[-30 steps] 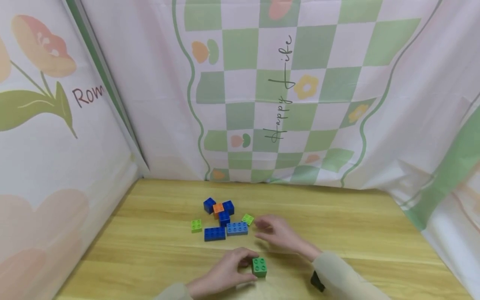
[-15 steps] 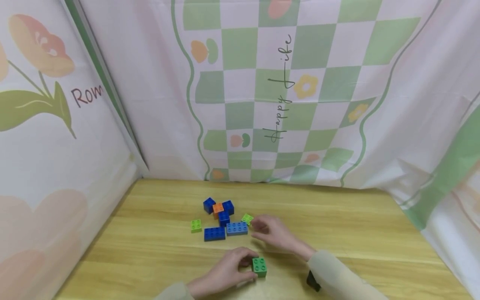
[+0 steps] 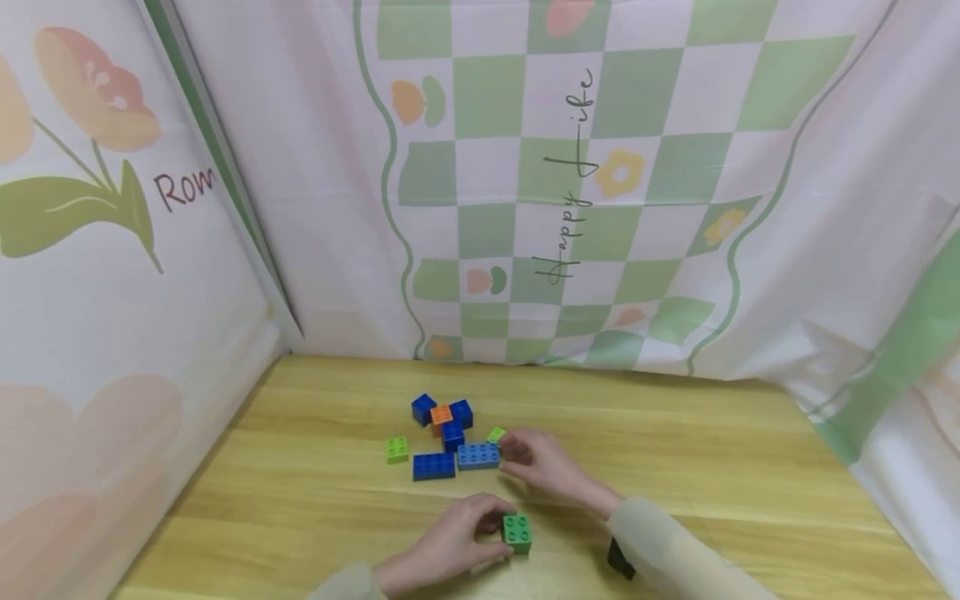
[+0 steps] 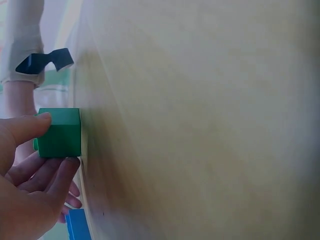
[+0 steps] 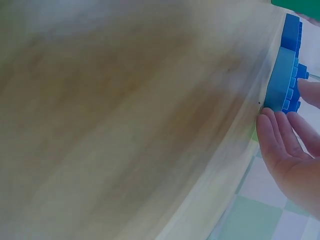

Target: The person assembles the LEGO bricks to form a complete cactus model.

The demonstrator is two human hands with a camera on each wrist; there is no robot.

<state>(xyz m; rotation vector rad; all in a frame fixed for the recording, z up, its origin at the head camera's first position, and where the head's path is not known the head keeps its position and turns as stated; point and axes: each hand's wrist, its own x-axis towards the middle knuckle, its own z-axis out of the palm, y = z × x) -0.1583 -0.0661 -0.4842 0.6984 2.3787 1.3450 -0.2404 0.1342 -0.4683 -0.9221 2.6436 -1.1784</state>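
One square green plastic brick [image 3: 517, 533], nearest the person, pinched by left hand [image 3: 448, 543]; studs uncovered | right hand [image 3: 549, 467] gripping nothing, thumb apart from fingers, beside long light-blue plastic brick [image 3: 478, 456]; contact unclear | seemingly best: pinch it squarely, sparing lime-green plastic brick [image 3: 495, 434] behind

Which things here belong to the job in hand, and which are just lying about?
Likely in the job:
green block, in left hand
light blue block, one lime block, by right hand

Seemingly just lying about:
orange block
dark blue blocks
other lime block
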